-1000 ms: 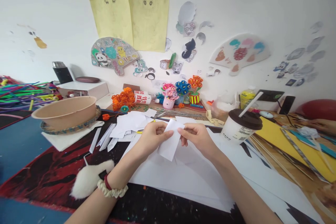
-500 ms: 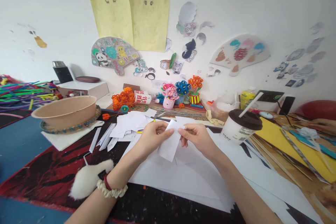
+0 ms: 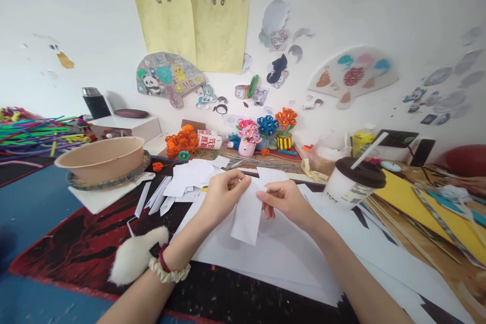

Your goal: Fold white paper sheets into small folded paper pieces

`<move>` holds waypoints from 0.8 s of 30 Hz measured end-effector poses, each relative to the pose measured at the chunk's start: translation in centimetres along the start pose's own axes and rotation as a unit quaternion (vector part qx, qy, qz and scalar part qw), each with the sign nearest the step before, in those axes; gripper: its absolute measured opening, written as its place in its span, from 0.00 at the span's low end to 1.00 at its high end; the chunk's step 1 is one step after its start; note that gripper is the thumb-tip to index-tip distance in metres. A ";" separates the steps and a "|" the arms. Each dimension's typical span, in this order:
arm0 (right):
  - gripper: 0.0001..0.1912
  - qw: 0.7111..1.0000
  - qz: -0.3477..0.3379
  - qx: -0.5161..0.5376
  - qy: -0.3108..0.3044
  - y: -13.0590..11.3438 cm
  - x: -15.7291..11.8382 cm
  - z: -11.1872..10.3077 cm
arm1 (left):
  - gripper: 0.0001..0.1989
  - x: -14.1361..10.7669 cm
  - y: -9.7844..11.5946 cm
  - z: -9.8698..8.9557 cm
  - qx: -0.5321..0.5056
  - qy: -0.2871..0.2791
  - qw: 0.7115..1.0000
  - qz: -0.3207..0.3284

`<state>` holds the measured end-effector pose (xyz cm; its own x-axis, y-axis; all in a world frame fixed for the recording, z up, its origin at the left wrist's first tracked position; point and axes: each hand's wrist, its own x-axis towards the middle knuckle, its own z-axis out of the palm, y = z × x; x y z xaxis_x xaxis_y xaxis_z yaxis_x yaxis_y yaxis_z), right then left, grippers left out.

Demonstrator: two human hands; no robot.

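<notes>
A small white piece of paper (image 3: pixel 246 217) hangs between my hands, held upright above larger white sheets (image 3: pixel 288 258) on the table. My left hand (image 3: pixel 224 193) pinches its top left edge between thumb and fingers. On the paper's right edge, the thumb and fingers of my right hand (image 3: pixel 283 198) are closed. The paper looks folded, though its back side is hidden. Just left of my left hand lies a pile of cut white papers (image 3: pixel 192 174), with several narrow folded strips (image 3: pixel 157 196) beside it.
A beige basin (image 3: pixel 100 159) stands at the left. At the right are a lidded cup (image 3: pixel 353 182) with a straw and yellow card (image 3: pixel 436 212). A white fluffy object (image 3: pixel 138 255) lies near my left wrist. Pipe-cleaner flower pots (image 3: pixel 248 142) line the wall.
The paper has turned slightly, showing more of its face, and hangs a little lower. Both hands keep their pinch on it. The whole view has shifted slightly.
</notes>
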<state>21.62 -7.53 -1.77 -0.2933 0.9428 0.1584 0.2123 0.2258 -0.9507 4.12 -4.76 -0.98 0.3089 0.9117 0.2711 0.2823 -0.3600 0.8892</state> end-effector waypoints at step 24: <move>0.21 1.000 -0.002 -0.001 0.001 0.5 0.1 -0.2 | 0.20 -0.1 -0.2 0.1 0.062 0.004 0.997 0.044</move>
<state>21.87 -7.29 -2.22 -0.2923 0.9423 0.1631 0.2130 0.2304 -0.9495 4.12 -4.79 -1.22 0.3310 0.8764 0.3498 0.3644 -0.4606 0.8093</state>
